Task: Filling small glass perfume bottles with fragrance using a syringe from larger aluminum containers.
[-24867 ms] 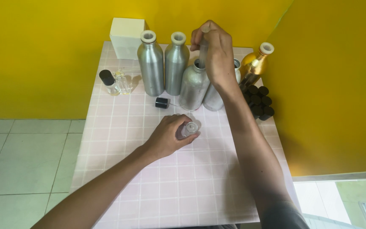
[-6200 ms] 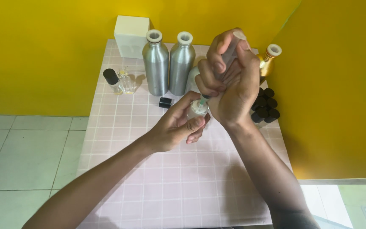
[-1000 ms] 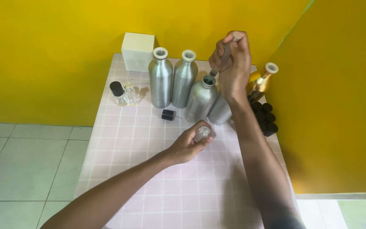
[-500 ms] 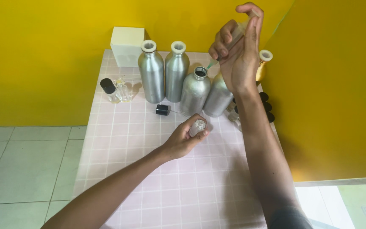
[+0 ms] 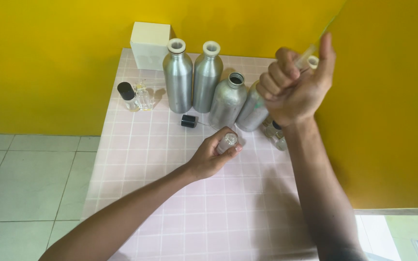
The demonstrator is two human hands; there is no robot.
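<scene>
Grey floor tiles [image 5: 25,179] lie left of a pink-tiled table [image 5: 180,212] set against yellow walls [image 5: 49,58]. The left hand [image 5: 209,157] pinches a vial [image 5: 227,143] over the table. Behind stand silver bottles [image 5: 178,77]. The right hand [image 5: 293,89], raised, closes its grip on a dropper [image 5: 306,54].

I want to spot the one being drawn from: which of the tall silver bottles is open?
The third silver bottle from the left, just behind the left hand. Its threaded neck is bare, while the two bottles left of it carry white stoppers.
</scene>
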